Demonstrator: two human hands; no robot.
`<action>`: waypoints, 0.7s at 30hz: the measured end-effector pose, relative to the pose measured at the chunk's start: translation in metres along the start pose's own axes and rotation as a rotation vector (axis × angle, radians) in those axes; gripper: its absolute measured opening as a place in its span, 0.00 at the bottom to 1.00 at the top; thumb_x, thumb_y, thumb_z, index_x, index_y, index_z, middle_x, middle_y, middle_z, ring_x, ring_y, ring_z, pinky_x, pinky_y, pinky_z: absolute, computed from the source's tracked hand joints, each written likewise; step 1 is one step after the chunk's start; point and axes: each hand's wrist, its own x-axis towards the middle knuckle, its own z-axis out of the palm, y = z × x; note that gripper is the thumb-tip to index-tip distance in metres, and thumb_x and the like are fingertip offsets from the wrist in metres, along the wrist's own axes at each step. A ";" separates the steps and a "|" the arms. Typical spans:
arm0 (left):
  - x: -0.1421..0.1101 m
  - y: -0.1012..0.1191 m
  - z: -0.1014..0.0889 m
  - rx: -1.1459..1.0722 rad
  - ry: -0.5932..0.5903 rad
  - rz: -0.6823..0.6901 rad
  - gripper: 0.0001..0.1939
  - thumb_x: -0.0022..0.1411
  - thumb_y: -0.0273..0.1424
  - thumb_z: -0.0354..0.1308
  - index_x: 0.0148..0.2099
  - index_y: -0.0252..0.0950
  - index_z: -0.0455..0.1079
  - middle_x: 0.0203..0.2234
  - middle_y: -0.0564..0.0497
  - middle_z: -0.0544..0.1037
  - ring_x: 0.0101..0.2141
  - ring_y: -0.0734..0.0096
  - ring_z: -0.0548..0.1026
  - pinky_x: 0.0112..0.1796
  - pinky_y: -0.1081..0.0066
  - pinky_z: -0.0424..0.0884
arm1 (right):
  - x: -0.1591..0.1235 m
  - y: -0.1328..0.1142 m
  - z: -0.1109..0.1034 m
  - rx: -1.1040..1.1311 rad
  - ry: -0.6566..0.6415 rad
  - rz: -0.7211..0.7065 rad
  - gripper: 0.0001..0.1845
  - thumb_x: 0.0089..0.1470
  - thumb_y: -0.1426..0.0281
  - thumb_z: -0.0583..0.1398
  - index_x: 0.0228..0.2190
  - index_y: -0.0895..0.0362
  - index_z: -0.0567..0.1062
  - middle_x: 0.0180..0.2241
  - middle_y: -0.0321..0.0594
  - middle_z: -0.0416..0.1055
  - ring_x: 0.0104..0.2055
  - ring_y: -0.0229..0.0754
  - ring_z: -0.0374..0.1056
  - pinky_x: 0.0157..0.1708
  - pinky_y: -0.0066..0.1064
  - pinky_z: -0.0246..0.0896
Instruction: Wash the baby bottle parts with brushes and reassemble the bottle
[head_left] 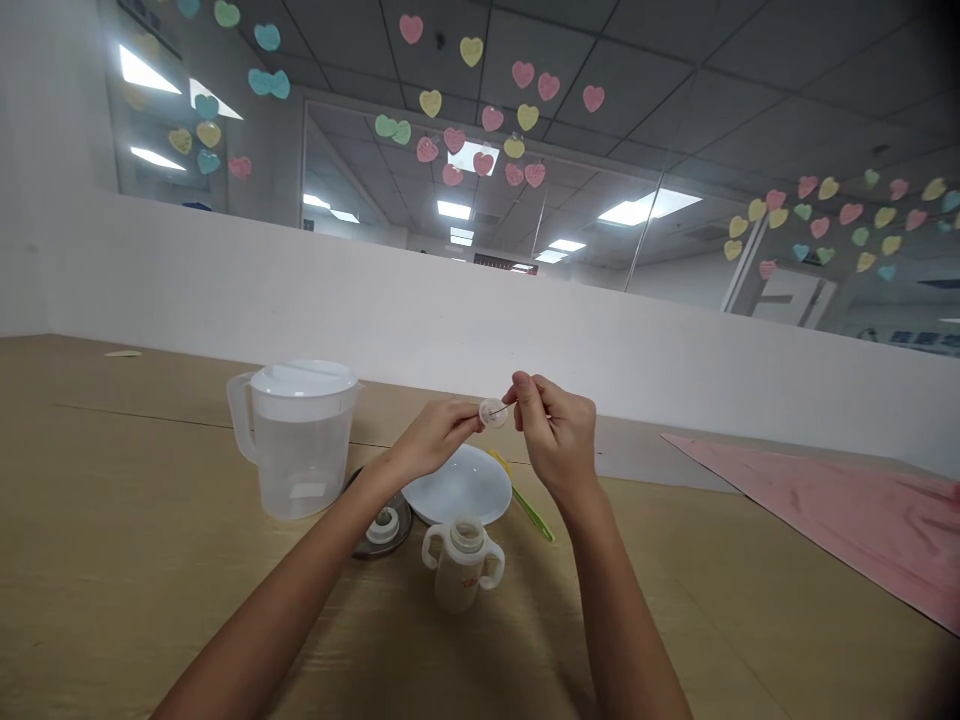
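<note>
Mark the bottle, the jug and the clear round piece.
Bottle [457,574]: head view, front of its body.
Jug [304,445]: head view, side wall.
Clear round piece [492,419]: head view, on its face.

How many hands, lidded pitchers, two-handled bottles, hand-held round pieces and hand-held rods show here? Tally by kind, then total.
Hands: 2 (left hand, right hand)
Lidded pitcher: 1
Two-handled bottle: 1
Clear round piece: 1
Thin rod: 1
Total: 6

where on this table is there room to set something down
Bare tabletop shows between the right forearm and the pink sheet, and left of the pitcher and left forearm. The middle is crowded: pitcher, dark dish, white bowl, green-and-yellow stick and two-handled bottle bunch together there.
</note>
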 end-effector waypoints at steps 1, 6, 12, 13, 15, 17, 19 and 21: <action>0.000 0.001 0.001 0.000 -0.009 -0.008 0.13 0.63 0.30 0.44 0.33 0.33 0.69 0.28 0.53 0.74 0.31 0.72 0.69 0.33 0.76 0.62 | 0.000 0.003 0.001 0.003 0.005 -0.009 0.21 0.58 0.62 0.50 0.19 0.58 0.69 0.13 0.32 0.59 0.16 0.29 0.52 0.19 0.23 0.48; 0.003 0.005 0.008 -0.067 -0.019 0.002 0.14 0.63 0.30 0.44 0.31 0.32 0.69 0.27 0.51 0.74 0.30 0.72 0.70 0.32 0.76 0.63 | -0.003 0.026 0.016 0.025 0.027 -0.039 0.21 0.58 0.64 0.49 0.17 0.58 0.65 0.13 0.31 0.57 0.16 0.29 0.52 0.19 0.23 0.47; 0.005 0.007 0.010 -0.070 0.065 0.013 0.15 0.63 0.32 0.45 0.28 0.33 0.68 0.23 0.53 0.71 0.27 0.75 0.69 0.30 0.76 0.63 | -0.005 0.039 0.028 0.041 -0.006 0.008 0.21 0.58 0.64 0.48 0.18 0.57 0.65 0.15 0.32 0.60 0.19 0.31 0.55 0.22 0.24 0.49; 0.005 0.008 0.010 -0.072 0.075 0.012 0.15 0.63 0.32 0.45 0.28 0.33 0.68 0.23 0.53 0.71 0.26 0.75 0.68 0.29 0.76 0.62 | -0.005 0.038 0.027 0.029 -0.012 0.028 0.19 0.58 0.63 0.48 0.20 0.57 0.66 0.16 0.32 0.61 0.19 0.31 0.55 0.22 0.24 0.49; 0.005 0.008 0.010 -0.080 0.105 0.010 0.14 0.63 0.33 0.46 0.30 0.33 0.69 0.22 0.54 0.70 0.25 0.76 0.67 0.28 0.77 0.62 | -0.004 0.034 0.022 0.016 -0.001 0.067 0.16 0.58 0.63 0.48 0.24 0.57 0.67 0.18 0.32 0.62 0.20 0.31 0.56 0.23 0.23 0.50; 0.006 0.007 0.011 -0.082 0.139 0.010 0.13 0.62 0.34 0.48 0.33 0.34 0.70 0.24 0.53 0.70 0.26 0.76 0.67 0.28 0.77 0.63 | -0.003 0.031 0.016 -0.014 0.030 0.084 0.15 0.58 0.64 0.47 0.28 0.57 0.67 0.20 0.32 0.63 0.21 0.31 0.56 0.24 0.23 0.50; 0.007 0.004 0.013 -0.083 0.166 0.009 0.12 0.61 0.34 0.50 0.35 0.34 0.72 0.26 0.52 0.71 0.27 0.75 0.68 0.28 0.76 0.63 | -0.001 0.031 0.012 -0.101 0.046 0.080 0.14 0.58 0.64 0.47 0.27 0.57 0.67 0.21 0.33 0.63 0.22 0.32 0.56 0.25 0.23 0.49; 0.008 0.000 0.015 -0.100 0.184 0.000 0.12 0.59 0.35 0.52 0.35 0.34 0.73 0.28 0.50 0.72 0.28 0.74 0.68 0.29 0.75 0.64 | 0.000 0.034 0.011 -0.235 0.018 0.093 0.14 0.58 0.65 0.47 0.26 0.57 0.67 0.23 0.34 0.64 0.24 0.32 0.57 0.26 0.24 0.48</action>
